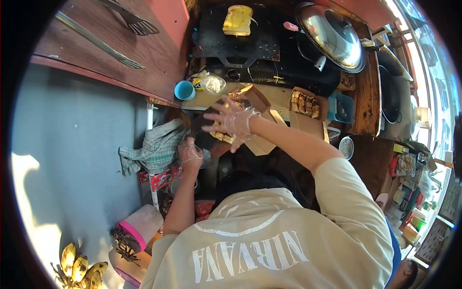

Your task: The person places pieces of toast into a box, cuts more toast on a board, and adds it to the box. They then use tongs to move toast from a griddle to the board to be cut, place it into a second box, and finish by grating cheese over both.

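Observation:
My right hand (231, 121), in a clear plastic glove, is spread over an open cardboard box (262, 144) with pieces of toasted bread (222, 137) in it. Its fingers are apart and nothing is in them. Lower and to the left, my left hand (189, 150), also gloved, is closed beside a checked cloth (161, 143); what it holds, if anything, is hidden. Right of my right hand, a second open box (305, 103) contains cut toast pieces.
A slice of yellow bread (237, 20) lies on the black griddle (211, 41). A blue cup (185, 90) and a plastic bag (212, 83) stand at the counter's left. A metal lid (332, 36) and blue container (340, 108) are on the right. Bananas (79, 265) sit lower left.

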Demonstrator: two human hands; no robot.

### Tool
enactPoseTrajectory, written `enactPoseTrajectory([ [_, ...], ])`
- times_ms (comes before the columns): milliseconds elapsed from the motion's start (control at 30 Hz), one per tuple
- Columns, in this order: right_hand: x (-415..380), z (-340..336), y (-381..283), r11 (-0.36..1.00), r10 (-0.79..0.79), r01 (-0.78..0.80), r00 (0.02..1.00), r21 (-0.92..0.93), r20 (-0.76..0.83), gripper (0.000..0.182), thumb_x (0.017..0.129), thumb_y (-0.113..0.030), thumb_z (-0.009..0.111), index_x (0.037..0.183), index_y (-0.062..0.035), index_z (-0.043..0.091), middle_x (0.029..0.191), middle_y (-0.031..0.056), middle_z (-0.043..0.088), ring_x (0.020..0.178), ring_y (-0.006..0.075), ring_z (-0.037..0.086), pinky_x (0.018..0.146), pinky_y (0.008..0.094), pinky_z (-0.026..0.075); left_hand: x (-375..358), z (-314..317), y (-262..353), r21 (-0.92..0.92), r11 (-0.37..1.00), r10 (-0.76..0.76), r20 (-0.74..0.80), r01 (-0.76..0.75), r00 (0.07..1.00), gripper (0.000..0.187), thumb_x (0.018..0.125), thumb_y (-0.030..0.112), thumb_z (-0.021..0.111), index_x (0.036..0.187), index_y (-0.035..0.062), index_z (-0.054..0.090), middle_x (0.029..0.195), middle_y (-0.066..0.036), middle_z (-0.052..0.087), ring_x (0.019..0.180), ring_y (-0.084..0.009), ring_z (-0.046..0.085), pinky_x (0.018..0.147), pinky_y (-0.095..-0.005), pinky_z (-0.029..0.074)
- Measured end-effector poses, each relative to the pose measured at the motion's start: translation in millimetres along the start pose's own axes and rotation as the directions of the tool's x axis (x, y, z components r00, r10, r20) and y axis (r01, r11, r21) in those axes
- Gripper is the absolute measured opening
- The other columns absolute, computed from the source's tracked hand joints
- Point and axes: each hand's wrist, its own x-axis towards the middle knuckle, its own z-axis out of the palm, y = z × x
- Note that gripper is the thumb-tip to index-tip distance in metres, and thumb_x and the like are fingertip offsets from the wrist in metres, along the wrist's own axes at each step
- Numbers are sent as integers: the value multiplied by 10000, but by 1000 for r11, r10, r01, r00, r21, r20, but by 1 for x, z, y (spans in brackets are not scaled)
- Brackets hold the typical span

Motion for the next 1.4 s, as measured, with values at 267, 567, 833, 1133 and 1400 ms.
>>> enactPoseTrajectory([
  [267,18,30,13,994,-107,105,958,21,266,882,689,-701,660,1467,-442,333,1430,30,445,1347,291,368,1040,587,261,-3,0,1,-44,998,-41,-11,41,999,454,626,51,746,1041,66,565,1039,-173,621,976,-393,576,856,-468,459],
  [567,15,38,15,997,-70,64,979,41,190,695,738,-627,591,1369,-352,499,1336,46,517,1197,264,477,964,516,318,-9,-29,3,-61,998,19,-25,-21,999,438,615,43,757,1016,68,583,938,-177,643,909,-381,602,824,-470,456],
  [833,-36,76,58,909,411,-417,896,-3,164,758,727,-572,654,1386,-247,469,1373,98,483,1253,339,443,1018,578,334,-92,-172,34,383,909,-162,-38,164,986,253,680,56,665,923,51,594,822,-174,661,865,-346,633,841,-460,447],
  [1133,-63,17,32,637,750,-768,638,68,174,652,913,-388,526,1483,-134,335,1485,124,394,1391,331,333,1134,499,276,-100,-205,55,419,854,-338,-3,308,941,153,723,100,644,870,61,628,821,-169,687,840,-326,679,803,-416,486],
  [1400,-104,153,96,490,705,-859,291,-148,647,376,833,-142,651,1193,-34,651,1196,139,658,1095,309,641,865,384,555,-72,-189,71,428,879,-238,10,211,971,212,699,151,677,880,55,623,810,-156,684,824,-328,677,799,-417,488],
])
